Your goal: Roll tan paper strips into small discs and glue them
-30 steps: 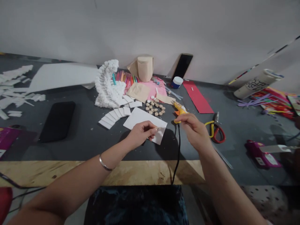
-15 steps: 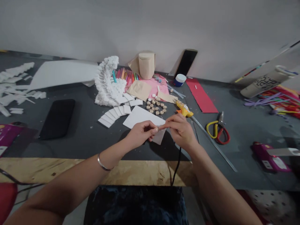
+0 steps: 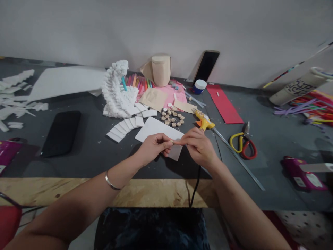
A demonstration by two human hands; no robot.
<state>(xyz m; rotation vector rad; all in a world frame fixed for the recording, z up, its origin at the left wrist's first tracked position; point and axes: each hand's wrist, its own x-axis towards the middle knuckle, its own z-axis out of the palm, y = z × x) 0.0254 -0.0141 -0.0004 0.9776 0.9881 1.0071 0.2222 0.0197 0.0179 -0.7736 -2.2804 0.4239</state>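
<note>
Over a sheet of white card [image 3: 156, 126], my left hand [image 3: 157, 146] pinches a tiny item between thumb and index finger; most of it is hidden. My right hand [image 3: 196, 144] meets it there, index finger stretched against the left fingertips and the other fingers curled. Whether the right fingers grip anything is hidden. Beyond the card lie several small brown-wrapped discs [image 3: 173, 119]. A yellow hot glue gun [image 3: 204, 119] rests just past my right hand, with a long clear glue stick [image 3: 239, 159] reaching back from it. White foam tiles [image 3: 122, 128] fan out left of the card.
A white fluffy model [image 3: 116, 90], a brown paper roll [image 3: 161, 71] and a blue-white jar [image 3: 199, 86] stand at the back. Red-and-yellow-handled pliers [image 3: 243, 142] lie right. A black phone [image 3: 61, 133] is at left; another phone [image 3: 206, 67] leans against the wall.
The right index finger has straightened a little against the left fingertips. Both hands stay in almost the same place, and the view has shifted slightly.
</note>
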